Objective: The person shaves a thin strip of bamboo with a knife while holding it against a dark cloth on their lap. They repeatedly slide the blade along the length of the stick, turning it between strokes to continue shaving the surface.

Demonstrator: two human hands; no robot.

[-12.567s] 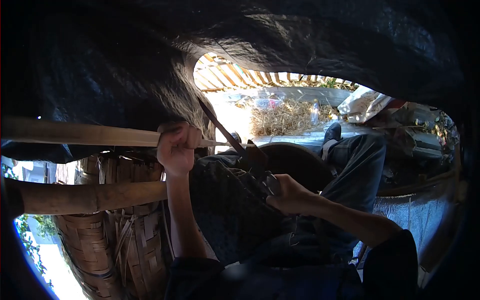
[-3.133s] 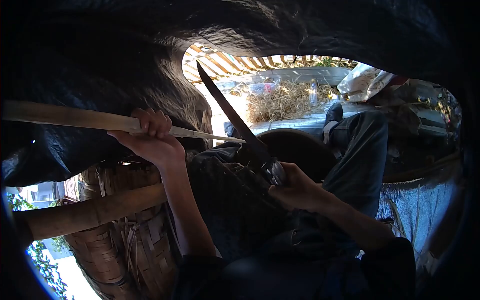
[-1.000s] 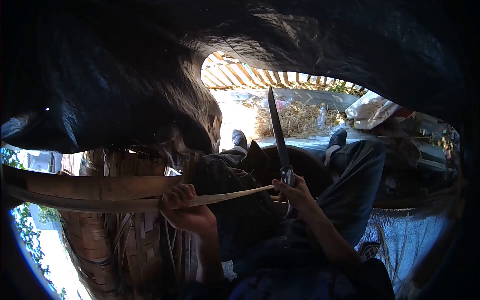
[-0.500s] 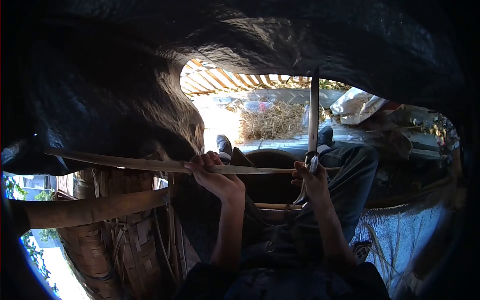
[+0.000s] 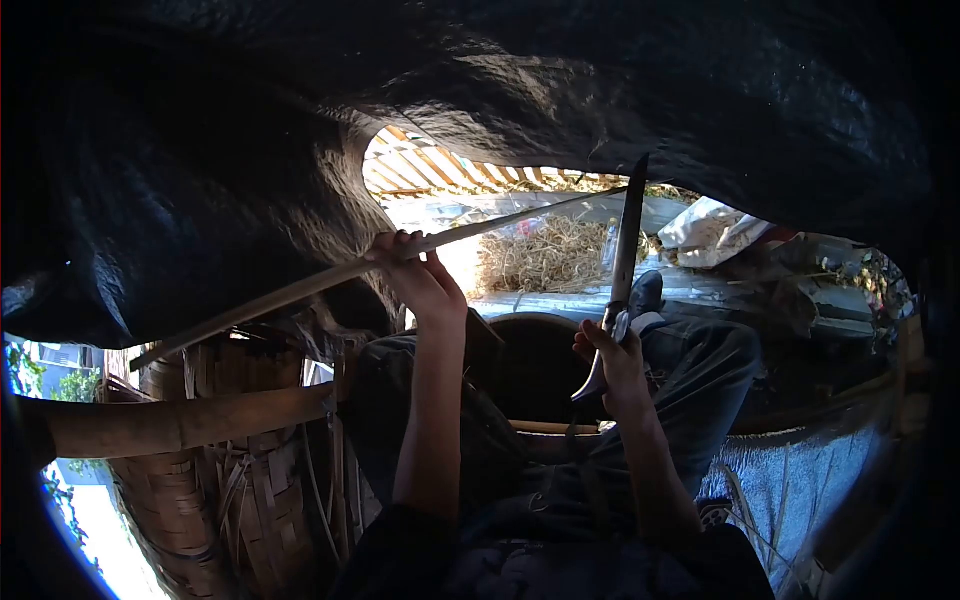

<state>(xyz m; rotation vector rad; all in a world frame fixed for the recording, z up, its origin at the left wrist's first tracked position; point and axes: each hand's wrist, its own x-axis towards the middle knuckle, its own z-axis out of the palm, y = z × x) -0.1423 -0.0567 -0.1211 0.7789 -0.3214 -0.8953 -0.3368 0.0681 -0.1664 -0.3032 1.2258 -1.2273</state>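
My left hand (image 5: pixel 420 285) is closed around a long, thin bamboo strip (image 5: pixel 280 297). The strip slants from low on the left up to the right, where its far end passes close to the blade of a long knife (image 5: pixel 628 240). My right hand (image 5: pixel 622 375) grips that knife by its handle, blade pointing up and away from me and the curved handle end showing below the fingers. Both hands are above my lap, with a dark round container (image 5: pixel 530 355) between my legs.
Dark sheeting (image 5: pixel 200 150) hangs overhead and to the left. A bamboo pole (image 5: pixel 190 427) crosses in front of a woven basket (image 5: pixel 165 510) at left. Beyond my feet lie a heap of pale shavings (image 5: pixel 545 258) and a white sack (image 5: pixel 710 235).
The bamboo strip has tilted from nearly level to a steep slant, its right end raised away from my right hand. My left hand rose slightly; the knife now leans a little right.
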